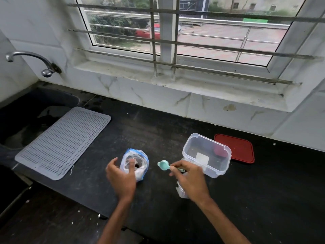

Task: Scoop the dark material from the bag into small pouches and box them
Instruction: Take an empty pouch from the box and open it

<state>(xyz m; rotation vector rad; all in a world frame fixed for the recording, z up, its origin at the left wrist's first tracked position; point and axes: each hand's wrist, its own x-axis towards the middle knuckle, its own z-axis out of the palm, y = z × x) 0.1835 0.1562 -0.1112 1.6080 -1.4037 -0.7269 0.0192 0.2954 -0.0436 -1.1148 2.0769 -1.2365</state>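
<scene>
A clear plastic bag with a rolled-down blue-edged rim stands open on the black counter, with dark material showing inside. My left hand is at its near left side, fingers relaxed, one finger over the rim. My right hand pinches the handle of a small teal scoop, its bowl hanging just right of the bag. A clear plastic box stands open behind my right hand. Small white pouches lie partly hidden under my right wrist.
A red lid lies flat behind the box. A grey ribbed drying mat covers the left counter beside a dark sink with a wall tap. A barred window is above the tiled wall.
</scene>
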